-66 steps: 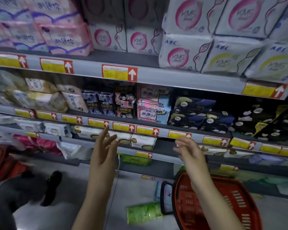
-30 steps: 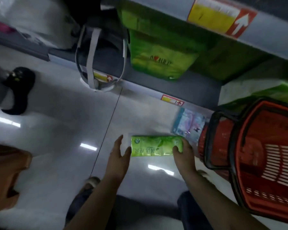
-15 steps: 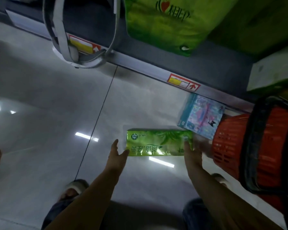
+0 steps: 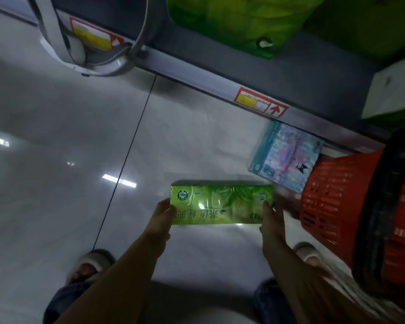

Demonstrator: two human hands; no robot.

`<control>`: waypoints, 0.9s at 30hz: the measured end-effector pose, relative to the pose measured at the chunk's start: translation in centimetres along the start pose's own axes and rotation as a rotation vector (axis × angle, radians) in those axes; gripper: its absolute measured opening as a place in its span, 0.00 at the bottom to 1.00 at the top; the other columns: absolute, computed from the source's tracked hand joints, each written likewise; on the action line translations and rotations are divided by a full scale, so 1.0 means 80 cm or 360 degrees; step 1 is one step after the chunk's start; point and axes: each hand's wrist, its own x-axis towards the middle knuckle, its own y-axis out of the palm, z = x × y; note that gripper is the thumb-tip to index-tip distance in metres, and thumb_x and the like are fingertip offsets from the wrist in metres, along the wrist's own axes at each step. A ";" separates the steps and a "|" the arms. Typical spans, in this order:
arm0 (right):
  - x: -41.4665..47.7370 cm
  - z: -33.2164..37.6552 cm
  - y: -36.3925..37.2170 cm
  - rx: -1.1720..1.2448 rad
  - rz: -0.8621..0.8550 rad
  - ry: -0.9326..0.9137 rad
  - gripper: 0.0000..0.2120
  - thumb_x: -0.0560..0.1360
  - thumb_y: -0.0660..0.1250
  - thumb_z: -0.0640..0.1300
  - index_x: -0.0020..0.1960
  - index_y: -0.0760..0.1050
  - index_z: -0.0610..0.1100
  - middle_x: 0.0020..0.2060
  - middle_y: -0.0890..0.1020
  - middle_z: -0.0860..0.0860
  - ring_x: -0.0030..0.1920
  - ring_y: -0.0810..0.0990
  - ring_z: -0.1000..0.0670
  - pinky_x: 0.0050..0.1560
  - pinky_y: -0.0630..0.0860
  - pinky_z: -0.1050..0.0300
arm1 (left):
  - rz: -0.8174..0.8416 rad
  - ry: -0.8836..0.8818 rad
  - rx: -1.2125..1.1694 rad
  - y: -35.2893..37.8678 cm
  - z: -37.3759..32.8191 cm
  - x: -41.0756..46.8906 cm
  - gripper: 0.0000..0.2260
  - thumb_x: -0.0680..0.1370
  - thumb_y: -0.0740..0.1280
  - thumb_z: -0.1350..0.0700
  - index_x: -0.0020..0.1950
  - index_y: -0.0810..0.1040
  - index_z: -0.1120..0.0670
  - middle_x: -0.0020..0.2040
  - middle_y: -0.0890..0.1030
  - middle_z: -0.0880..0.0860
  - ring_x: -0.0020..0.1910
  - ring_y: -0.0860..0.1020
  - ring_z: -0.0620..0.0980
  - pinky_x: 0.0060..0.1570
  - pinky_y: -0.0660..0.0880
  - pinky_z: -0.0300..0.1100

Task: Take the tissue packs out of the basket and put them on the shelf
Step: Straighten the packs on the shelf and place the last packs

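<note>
Clasping tissue pack ends: left hand, right hand.

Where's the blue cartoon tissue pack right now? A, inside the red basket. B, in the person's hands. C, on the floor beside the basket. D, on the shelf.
C: the blue cartoon pack lies on the floor beside the red basket, while the left hand and right hand grip the green pack.

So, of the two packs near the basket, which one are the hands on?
The long green pack, held at its ends by the left hand and right hand. The blue-and-pink pack lies untouched beside the red basket.
</note>
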 end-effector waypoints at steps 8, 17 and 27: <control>-0.056 0.022 -0.019 0.0082 0.0185 0.0042 0.06 0.79 0.60 0.49 0.56 0.69 0.53 0.46 0.76 0.52 0.50 0.75 0.48 0.58 0.73 0.46 | 0.0017 0.0147 -0.0141 -0.032 -0.026 -0.047 0.09 0.80 0.60 0.59 0.58 0.66 0.57 0.52 0.75 0.55 0.49 0.73 0.50 0.60 0.63 0.56; -0.137 0.095 -0.039 0.0271 0.0315 -0.0116 0.06 0.80 0.59 0.45 0.56 0.69 0.52 0.42 0.74 0.59 0.41 0.73 0.59 0.53 0.71 0.53 | -0.0069 0.0367 -0.0186 -0.073 -0.117 -0.138 0.09 0.76 0.67 0.50 0.46 0.69 0.52 0.50 0.78 0.56 0.53 0.76 0.59 0.53 0.71 0.54; -0.275 0.172 -0.085 0.0587 0.0471 -0.0090 0.06 0.79 0.61 0.48 0.56 0.67 0.52 0.47 0.75 0.54 0.45 0.75 0.56 0.52 0.73 0.49 | -0.0186 0.0576 -0.0055 -0.121 -0.182 -0.280 0.09 0.76 0.68 0.61 0.48 0.67 0.56 0.41 0.78 0.57 0.32 0.81 0.53 0.28 0.79 0.43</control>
